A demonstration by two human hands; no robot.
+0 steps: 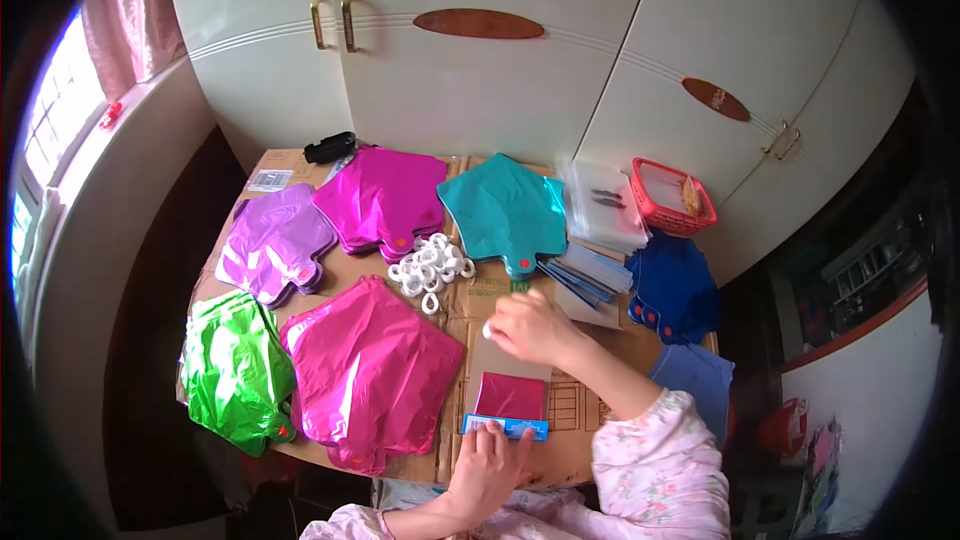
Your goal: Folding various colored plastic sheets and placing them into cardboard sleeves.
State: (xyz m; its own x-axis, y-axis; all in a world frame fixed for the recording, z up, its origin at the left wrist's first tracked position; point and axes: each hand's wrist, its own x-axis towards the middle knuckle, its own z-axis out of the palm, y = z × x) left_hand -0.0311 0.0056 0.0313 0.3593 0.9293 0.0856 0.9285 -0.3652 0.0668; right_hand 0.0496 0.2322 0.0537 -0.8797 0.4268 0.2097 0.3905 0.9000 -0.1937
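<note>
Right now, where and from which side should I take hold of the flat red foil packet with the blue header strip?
Grip the red foil packet by its blue header strip, the near edge, coming from the person's side. It lies flat on the cardboard, and that strip looks stiffer than the foil. The left hand already rests there; the right hand is at the far end.

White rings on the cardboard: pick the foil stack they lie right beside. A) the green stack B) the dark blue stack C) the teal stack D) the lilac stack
C: the white rings are heaped at the lower left edge of the teal stack, near the middle of the cardboard, while the green stack, lilac stack and dark blue stack lie farther off toward the sides.
</note>
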